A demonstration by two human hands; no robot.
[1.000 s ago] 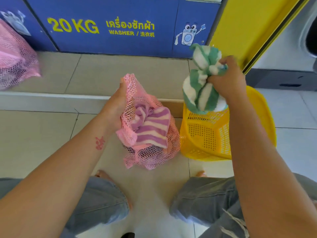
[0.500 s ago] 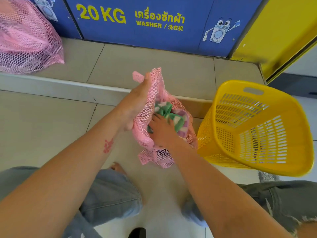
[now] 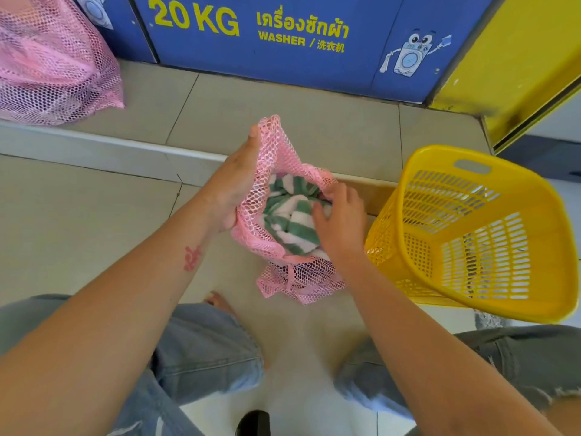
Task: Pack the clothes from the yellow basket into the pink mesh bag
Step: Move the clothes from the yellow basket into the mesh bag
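The pink mesh bag [image 3: 292,278] stands on the tiled floor in the middle of the head view. My left hand [image 3: 234,184] grips its left rim and holds the mouth open. A green-and-white striped cloth [image 3: 287,220] lies inside the bag on top. My right hand [image 3: 341,221] rests on that cloth at the bag's mouth with fingers spread; whether it still grips the cloth cannot be told. The yellow basket [image 3: 471,234] stands to the right of the bag, tilted toward me, and nothing shows inside it.
A second full pink mesh bag [image 3: 53,64] sits on the raised step at the far left. A blue washer panel [image 3: 283,36] and a yellow panel [image 3: 518,58] close off the back. My knees in jeans [image 3: 201,357] are just below the bag.
My right hand carried the green-striped cloth from above the basket down into the bag and now lies on top of it. The view shifted, so the basket's inside shows.
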